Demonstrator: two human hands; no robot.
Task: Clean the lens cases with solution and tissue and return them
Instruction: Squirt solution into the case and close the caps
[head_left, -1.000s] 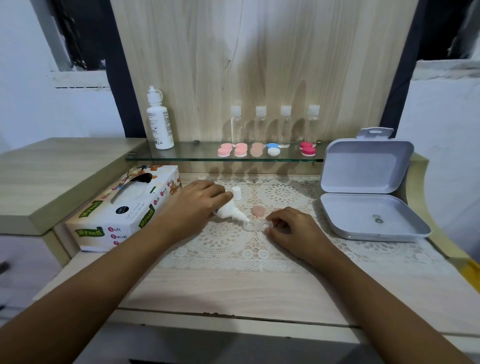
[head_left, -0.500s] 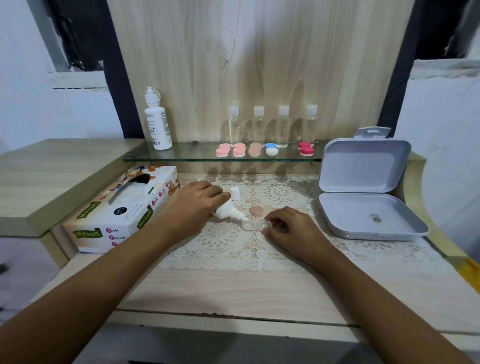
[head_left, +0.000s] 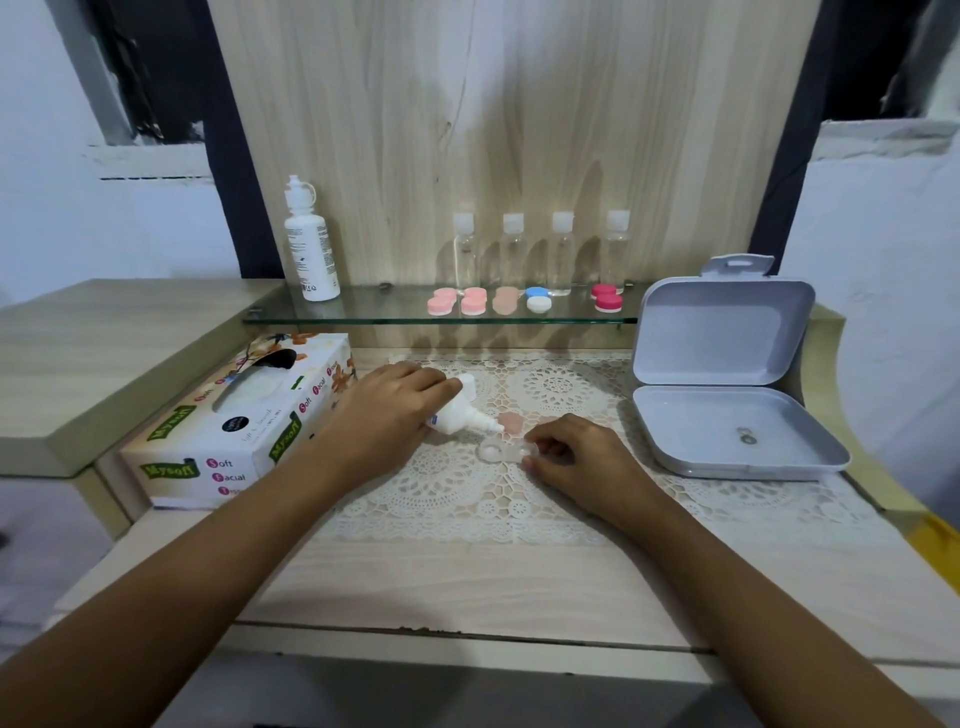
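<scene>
My L hand (head_left: 387, 410) wraps the little bottle (head_left: 457, 415), tip just over the clear case (head_left: 498, 449). R hand (head_left: 576, 457) pinches the case's end. Prob. light & slippy, so hold its edges.

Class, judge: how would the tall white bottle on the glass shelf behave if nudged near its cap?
The tall white bottle stands upright and narrow, so it would probably tip, not slide. Pushed low, it might slide on the smooth glass shelf. Fallen, its round body would likely roll.
</scene>
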